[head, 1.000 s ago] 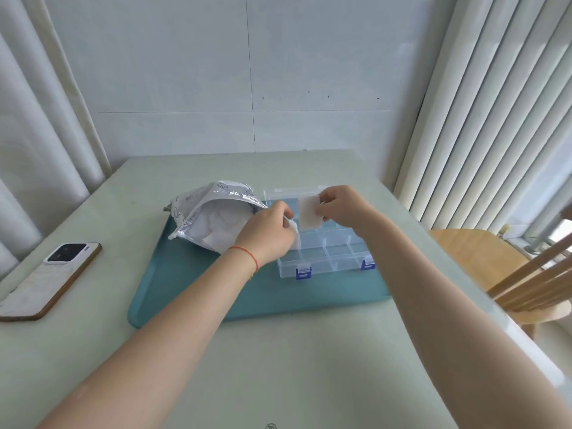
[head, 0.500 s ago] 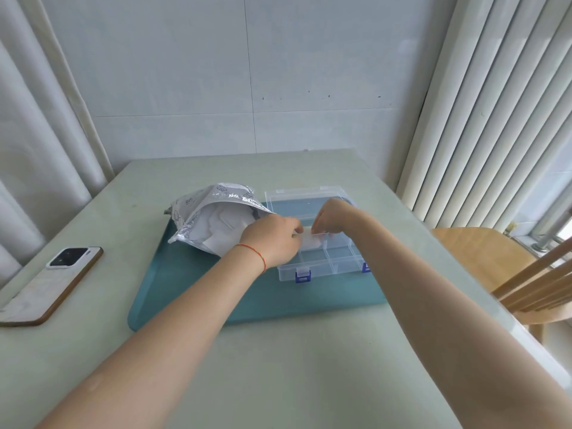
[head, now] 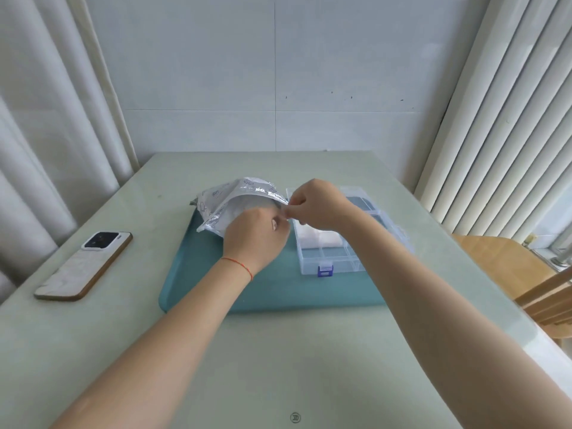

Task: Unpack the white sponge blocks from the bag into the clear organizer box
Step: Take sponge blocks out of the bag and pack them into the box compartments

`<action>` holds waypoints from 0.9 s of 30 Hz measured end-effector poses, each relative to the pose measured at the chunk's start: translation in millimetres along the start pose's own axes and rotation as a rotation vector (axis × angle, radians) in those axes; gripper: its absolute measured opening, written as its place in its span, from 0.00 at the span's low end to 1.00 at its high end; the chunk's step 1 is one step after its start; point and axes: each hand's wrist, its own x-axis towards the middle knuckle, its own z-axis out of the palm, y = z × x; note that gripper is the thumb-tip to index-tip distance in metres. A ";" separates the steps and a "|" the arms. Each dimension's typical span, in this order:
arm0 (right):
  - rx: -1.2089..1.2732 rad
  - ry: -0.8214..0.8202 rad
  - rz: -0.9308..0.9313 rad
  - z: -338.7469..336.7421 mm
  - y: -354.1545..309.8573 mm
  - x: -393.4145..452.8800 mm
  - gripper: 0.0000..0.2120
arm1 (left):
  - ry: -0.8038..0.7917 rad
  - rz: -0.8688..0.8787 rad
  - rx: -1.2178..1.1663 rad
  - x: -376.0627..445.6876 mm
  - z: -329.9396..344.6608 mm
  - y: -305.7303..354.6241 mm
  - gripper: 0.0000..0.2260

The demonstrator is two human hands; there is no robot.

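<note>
Holding the bag (head: 235, 199) open, my two hands meet at its mouth, right beside the left wall of the clear organizer box (head: 356, 258). My left hand (head: 257, 236) has its fingers curled and pinching the bag's near edge, and a thin red string (head: 238, 264) goes round that wrist. My right hand (head: 315, 204) reaches across the box, and its fingers pinch the bag's shiny top edge. The fingertips of both hands almost touch. I cannot tell if a sponge is caught between them.

The bag is white and crinkly and lies on the far left part of the teal tray (head: 272, 292). The box sits on the right part of the same tray, with its lid open toward the far side and a blue latch (head: 325, 270) on its near side. White sponge blocks (head: 318, 236) lie in the middle row of the box, partly hidden by my right arm.

A phone (head: 85, 266) lies on the counter (head: 294, 366) to the left, well apart from the tray. A wooden chair (head: 510, 267) stands at the right.
</note>
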 end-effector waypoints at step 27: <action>-0.339 0.378 -0.075 62.0 -34.4 -6.0 0.09 | -0.287 -0.627 -0.869 -19.2 -27.4 -61.0 0.11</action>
